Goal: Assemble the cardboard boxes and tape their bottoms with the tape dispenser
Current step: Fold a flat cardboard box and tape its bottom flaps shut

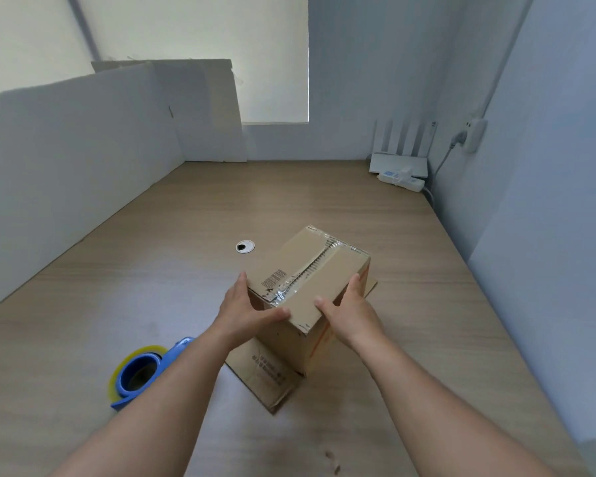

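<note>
There it was, the cardboard box (pixel 327 280), standing bottom-up a little right of the table's middle, a wrinkled strip of clear tape (pixel 312 266) running down the seam between the two closed flaps. The open flaps (pixel 265 373) at its other end lay splayed on the wood beneath, one poking out toward the near side.

Both hands were on it. The left hand (pixel 246 311) clasped the near-left corner, fingers flat up the side and thumb laid over the top edge; the right hand (pixel 350 311) did the same on the near-right. Neither held any tool.

To my eye this looked like checking or turning a box whose bottom was already taped. Done well, that would mean pressing the tape ends down over the edges, where the strip looked crumpled, then lifting squarely so the loose flaps didn't catch.

The tape dispenser (pixel 141 371), blue with a yellowish roll, lay on the table (pixel 427 304) to the near left, apart from the box. Farther off were a cable grommet (pixel 245 246), white boards (pixel 83 160) along the left, and a router (pixel 399 160) with a power strip (pixel 401 179) in the far right corner.
</note>
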{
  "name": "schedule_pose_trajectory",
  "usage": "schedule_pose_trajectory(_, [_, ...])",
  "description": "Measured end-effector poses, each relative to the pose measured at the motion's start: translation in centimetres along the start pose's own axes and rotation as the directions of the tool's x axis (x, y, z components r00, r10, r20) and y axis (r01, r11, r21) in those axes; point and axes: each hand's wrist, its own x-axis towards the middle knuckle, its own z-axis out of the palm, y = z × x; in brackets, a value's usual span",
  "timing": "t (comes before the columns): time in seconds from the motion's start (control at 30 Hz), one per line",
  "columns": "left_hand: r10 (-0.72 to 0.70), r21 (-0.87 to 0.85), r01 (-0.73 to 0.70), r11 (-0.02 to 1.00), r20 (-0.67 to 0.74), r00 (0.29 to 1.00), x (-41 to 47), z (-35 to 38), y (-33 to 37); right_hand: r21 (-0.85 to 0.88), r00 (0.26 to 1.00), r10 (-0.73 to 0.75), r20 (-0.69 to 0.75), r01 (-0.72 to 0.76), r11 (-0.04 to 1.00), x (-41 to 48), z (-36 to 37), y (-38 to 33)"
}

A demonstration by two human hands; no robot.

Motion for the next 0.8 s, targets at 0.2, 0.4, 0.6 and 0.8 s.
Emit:
schedule_pose_trajectory(0.2, [0.121, 0.092, -0.131, 0.987, 0.105, 0.987, -0.9, 0.4, -0.2, -0.026, 0.988, -0.043, -0.146, 0.04, 0.999, 0.6, -1.7, 0.1])
schedule_pose_trajectory(0.4, [0.189, 0.057, -0.197, 0.979, 0.123, 0.974, -1.8, 0.5, -1.2, -0.009, 0.989, -0.084, -0.12, 0.083, 0.996, -1.0, -0.4, 0.7])
schedule_pose_trajectory(0.6, [0.087, 0.226, -0.042, 0.973, -0.191, 0.978, -2.1, -2.7, -6.7, 0.056, 0.984, -0.071, -0.163, 0.082, 0.995, -1.7, 0.7, 0.6])
schedule_pose_trajectory(0.8, [-0.144, 0.545, 0.226, 0.807, -0.19, 0.971, -2.2, -3.6, -13.1, 0.059, 0.984, -0.068, -0.168, 0.078, 0.995, -2.0, 1.6, -0.4])
